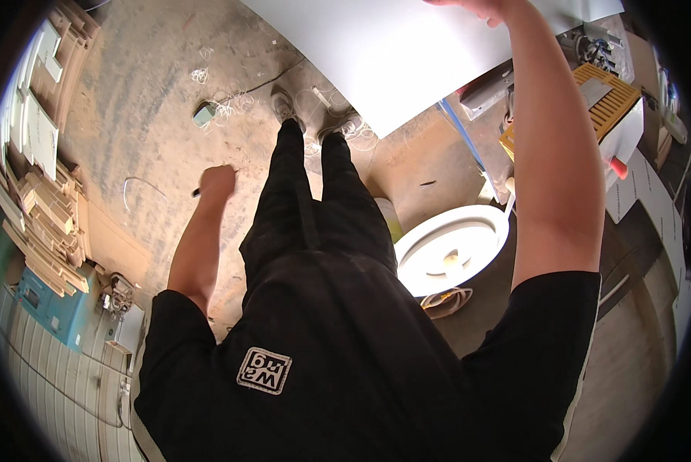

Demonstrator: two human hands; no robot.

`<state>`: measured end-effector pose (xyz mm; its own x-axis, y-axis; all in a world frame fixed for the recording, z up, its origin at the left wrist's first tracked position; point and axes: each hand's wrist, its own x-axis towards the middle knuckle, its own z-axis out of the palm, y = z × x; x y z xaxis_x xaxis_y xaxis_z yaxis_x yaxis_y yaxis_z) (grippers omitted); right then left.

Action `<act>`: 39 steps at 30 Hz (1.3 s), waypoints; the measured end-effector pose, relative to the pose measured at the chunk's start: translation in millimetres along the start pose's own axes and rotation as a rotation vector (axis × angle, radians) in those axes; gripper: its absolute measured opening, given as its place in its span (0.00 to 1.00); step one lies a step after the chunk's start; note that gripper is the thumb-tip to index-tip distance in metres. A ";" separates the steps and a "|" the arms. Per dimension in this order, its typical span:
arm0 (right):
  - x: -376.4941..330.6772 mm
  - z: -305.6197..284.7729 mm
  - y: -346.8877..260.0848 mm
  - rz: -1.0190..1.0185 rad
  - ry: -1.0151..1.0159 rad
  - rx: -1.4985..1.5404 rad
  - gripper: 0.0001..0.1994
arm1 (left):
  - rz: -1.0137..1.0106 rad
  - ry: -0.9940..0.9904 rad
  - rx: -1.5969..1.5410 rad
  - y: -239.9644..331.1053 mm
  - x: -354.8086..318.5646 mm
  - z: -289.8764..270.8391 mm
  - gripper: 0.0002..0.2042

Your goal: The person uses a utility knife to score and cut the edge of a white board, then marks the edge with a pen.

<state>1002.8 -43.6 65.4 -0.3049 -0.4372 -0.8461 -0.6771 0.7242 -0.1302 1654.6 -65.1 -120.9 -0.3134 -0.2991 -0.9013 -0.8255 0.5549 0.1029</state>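
Beside my left leg, my left hand [219,182] hangs low over the floor, closed in a fist. A short dark end of a small handheld object [197,192] sticks out of it; the rest is hidden, so its kind cannot be told. My right arm reaches far forward, and my right hand [480,9] is cut off by the upper edge of the view. Its visible fingers are stretched out over a large white sheet [392,65], which has one corner pointing toward my feet. Whether the hand presses on the sheet is not clear.
A round white lid-like top [453,250] stands close by my right thigh, with a coiled hose [447,302] below it. Farther right is a yellow slotted crate [611,100]. Tangled string [226,108] lies near my feet; stacked wood strips [53,212] and a teal machine [49,308] are left.
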 end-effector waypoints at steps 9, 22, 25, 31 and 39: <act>51.9 69.4 38.1 0.026 0.275 -0.170 0.66 | -0.146 0.233 -0.871 20.3 -3.4 -16.8 0.18; -70.5 238.5 -41.1 0.408 0.592 -0.046 0.62 | 0.207 0.308 -0.679 6.4 -61.8 -72.5 0.15; -59.2 211.7 -28.5 0.487 0.593 0.072 0.60 | 0.154 0.313 -0.688 -25.1 -55.6 -100.1 0.15; -104.0 264.4 -79.3 0.388 0.503 0.078 0.58 | 0.113 0.311 -0.679 -42.8 -50.8 -139.3 0.17; -147.8 322.6 -97.8 0.232 0.593 0.383 0.49 | 0.415 0.041 -0.911 64.7 -63.5 -254.8 0.14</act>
<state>1330.2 122.2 36.4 -0.7955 -0.3861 -0.4671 -0.3035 0.9210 -0.2444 1501.5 -208.0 50.1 -0.6597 -0.2530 -0.7076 -0.6868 -0.1793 0.7044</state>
